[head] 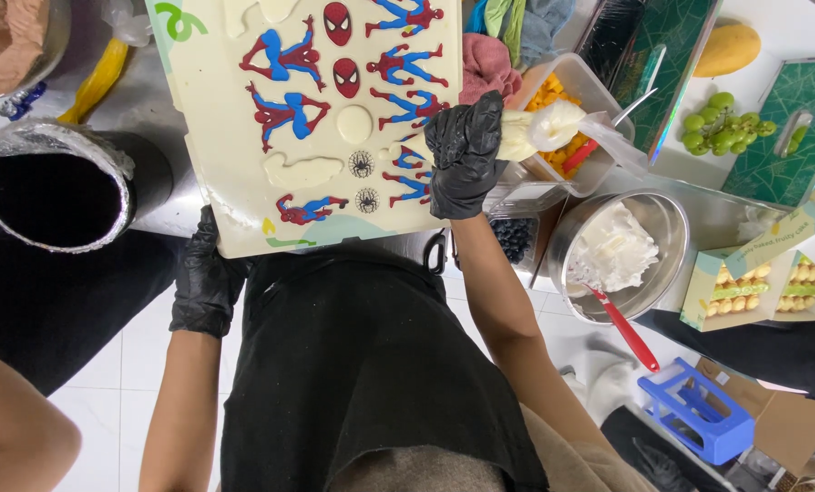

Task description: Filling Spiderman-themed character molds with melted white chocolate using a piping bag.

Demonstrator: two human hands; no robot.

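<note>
- The right hand (pixel 465 155), in a black glove, was closed around a piping bag (pixel 542 128) of white cream, whose tip touched the right part of a cream-coloured board (pixel 216 137).
- The left hand (pixel 207 282), also gloved in black, gripped the near edge of the board from below, close to its left corner; its fingers were curled under and mostly hidden.
- The board lay tilted between the two hands, bearing red and blue figures (pixel 284 59), red masks (pixel 337 23), small spider discs (pixel 362 164) and plain white shapes (pixel 302 170).
- The board's near edge overhung the steel surface (pixel 166 205) towards the person's black apron (pixel 353 355).
- Just left of the left hand stood a dark, foil-rimmed pot (pixel 52 187), close to the board's left edge.
- Just right of the right hand, a plastic tub (pixel 589 91) of orange pieces crowded the bag, leaving little room.
- Below that, near the right forearm, sat a metal bowl (pixel 649 214) of white cream with a red-handled spatula (pixel 621 323).
- Farther right were boxes of small pastries (pixel 772 282) and green grapes (pixel 722 123).
- White floor tiles (pixel 143 364) showed open beside the left arm.
</note>
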